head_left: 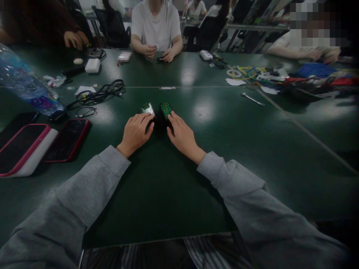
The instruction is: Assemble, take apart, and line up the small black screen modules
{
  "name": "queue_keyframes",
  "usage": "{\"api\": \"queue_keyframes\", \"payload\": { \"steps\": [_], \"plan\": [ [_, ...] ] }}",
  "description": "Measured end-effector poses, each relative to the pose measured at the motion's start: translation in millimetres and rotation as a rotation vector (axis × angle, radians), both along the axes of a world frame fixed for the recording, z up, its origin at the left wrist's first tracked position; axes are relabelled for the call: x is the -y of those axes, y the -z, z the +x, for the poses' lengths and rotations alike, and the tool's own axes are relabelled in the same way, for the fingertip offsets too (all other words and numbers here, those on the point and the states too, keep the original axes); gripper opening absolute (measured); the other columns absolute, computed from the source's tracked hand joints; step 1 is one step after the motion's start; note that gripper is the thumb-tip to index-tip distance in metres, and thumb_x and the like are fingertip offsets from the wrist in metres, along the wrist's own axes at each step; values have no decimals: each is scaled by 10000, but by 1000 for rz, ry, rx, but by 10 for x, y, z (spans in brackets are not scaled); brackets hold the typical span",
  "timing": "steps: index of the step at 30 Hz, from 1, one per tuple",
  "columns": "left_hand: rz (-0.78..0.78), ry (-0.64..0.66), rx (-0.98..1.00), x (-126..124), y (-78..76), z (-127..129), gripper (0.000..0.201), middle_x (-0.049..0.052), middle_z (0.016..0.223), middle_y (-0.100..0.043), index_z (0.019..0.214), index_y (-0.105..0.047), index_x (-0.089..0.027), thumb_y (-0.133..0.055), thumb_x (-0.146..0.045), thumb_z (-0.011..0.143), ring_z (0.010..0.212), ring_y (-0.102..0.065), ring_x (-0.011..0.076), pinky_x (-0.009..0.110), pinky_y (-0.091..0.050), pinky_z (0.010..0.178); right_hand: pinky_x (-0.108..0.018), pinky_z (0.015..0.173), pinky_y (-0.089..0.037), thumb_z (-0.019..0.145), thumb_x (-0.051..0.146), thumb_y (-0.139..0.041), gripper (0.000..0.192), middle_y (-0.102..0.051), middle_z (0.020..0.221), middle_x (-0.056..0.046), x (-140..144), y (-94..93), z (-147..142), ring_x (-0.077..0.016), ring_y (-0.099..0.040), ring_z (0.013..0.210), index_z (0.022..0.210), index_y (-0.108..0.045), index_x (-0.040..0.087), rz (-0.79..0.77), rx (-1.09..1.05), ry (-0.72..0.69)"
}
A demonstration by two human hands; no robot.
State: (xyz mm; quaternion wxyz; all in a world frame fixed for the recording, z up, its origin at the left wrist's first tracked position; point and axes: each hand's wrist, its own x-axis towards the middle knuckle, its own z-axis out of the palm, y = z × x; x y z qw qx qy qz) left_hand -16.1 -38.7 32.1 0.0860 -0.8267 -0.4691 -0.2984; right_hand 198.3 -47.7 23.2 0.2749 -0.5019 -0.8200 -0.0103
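**Two small circuit boards under the fingertips at mid-table**

Both hands rest on the dark green table, grey sleeves stretched forward. The left hand lies knuckles up, fingers loosely curled and narrow, its fingertips touching the near edge of a small circuit board with a pale silvery part. The right hand lies flatter, its forefinger reaching to the near edge of a green circuit board. Neither hand grips anything; each only touches its board. Something dark sits between the hands below the boards, too dim to name.

The boards lie side by side, just apart, in the middle of the table. They look light, thin and stiff, likely to slide on the smooth top, and their soldered parts are probably fragile; the bare edges seem the safest place to pinch them.

To the left lie a red-edged phone, a tangle of black cable and a plastic bottle. Across the table a person in a white shirt sits.
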Motion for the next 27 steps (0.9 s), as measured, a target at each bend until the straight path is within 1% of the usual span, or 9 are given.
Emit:
{"api": "queue_keyframes", "payload": {
  "steps": [4,7,12,16,18,22,25,27],
  "plan": [
    [26,37,-44,22,-19,19,354,113,1243,-694,1217,-667,-199,-401,-346,1036,1146,-614,297,469,-463,961,-503,1189,-411,1016,207,-402,483,-425,1568,-179,3,-13,-6,-291,-406,1457,1479,-458,83,-10,5,3],
    [52,5,-63,30,-37,27,348,108,1119,-710,1122,-689,-208,-396,-375,1038,1060,-624,290,466,-460,916,-484,1193,-409,1015,207,-407,482,-431,1562,-186,2,-16,-10,-290,-409,1455,1472,-464,63,-4,12,4],
    [90,-46,-68,31,-31,7,395,98,990,-691,1044,-687,-235,-435,-537,1007,974,-612,284,466,-454,882,-524,1188,-407,1010,208,-416,495,-423,1573,-160,-2,-3,-7,-292,-403,1460,1497,-446,122,-12,-4,3],
    [102,-80,-33,46,-20,4,420,101,951,-679,1007,-683,-240,-486,-607,961,965,-607,301,481,-455,885,-534,1183,-411,1006,210,-425,504,-420,1573,-166,1,-8,-6,-303,-405,1458,1502,-438,119,-20,-10,-1],
    [84,-88,-6,60,-25,19,393,109,992,-681,1032,-678,-240,-503,-583,957,1014,-602,318,499,-451,913,-538,1179,-415,1007,213,-424,502,-422,1572,-166,0,-12,-6,-307,-409,1455,1501,-440,122,-23,-12,-3],
    [30,-101,51,70,-31,50,335,139,1212,-650,1161,-650,-220,-523,-448,951,1173,-564,348,525,-439,988,-525,1179,-417,1007,208,-424,497,-422,1570,-174,-4,-11,-8,-309,-410,1453,1492,-447,104,-18,-5,-4],
    [-23,-110,88,39,0,35,394,170,1344,-594,1275,-608,-178,-511,-334,926,1253,-536,368,546,-423,1041,-526,1176,-418,1004,206,-427,499,-417,1571,-181,-3,-10,-8,-313,-409,1452,1490,-446,93,-21,-3,-4],
    [-29,-110,98,6,33,8,460,177,1411,-558,1348,-570,-168,-490,-263,904,1303,-516,374,558,-410,1071,-541,1170,-421,1005,204,-420,500,-414,1574,-180,1,-13,-6,-315,-411,1450,1493,-439,101,-23,0,-2]
  ]
}}
